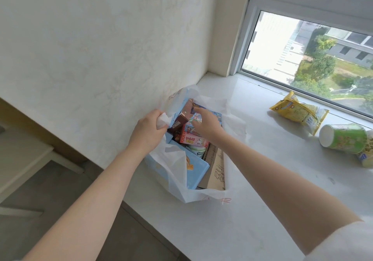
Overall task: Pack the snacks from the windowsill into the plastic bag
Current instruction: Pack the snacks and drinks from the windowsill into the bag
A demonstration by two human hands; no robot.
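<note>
A white plastic bag [181,184] stands open on the windowsill [262,180], against the wall. It holds several snacks: a blue box [193,172], a brown chocolate box [178,124], a pink box [191,139] and a cardboard pack [216,170]. My left hand [149,131] grips the bag's left edge, bunched in its fingers. My right hand [205,122] reaches inside the bag, its fingers on a small colourful pack [196,117]. On the sill to the right lie a yellow snack bag [298,112] and a green cup [343,138] on its side.
The window frame [302,91] runs along the back of the sill. A wall rises just left of the bag. Another pale snack pack [366,157] lies at the right edge, under the green cup. Left of the sill's edge, the floor and a white ledge [30,159] sit lower down.
</note>
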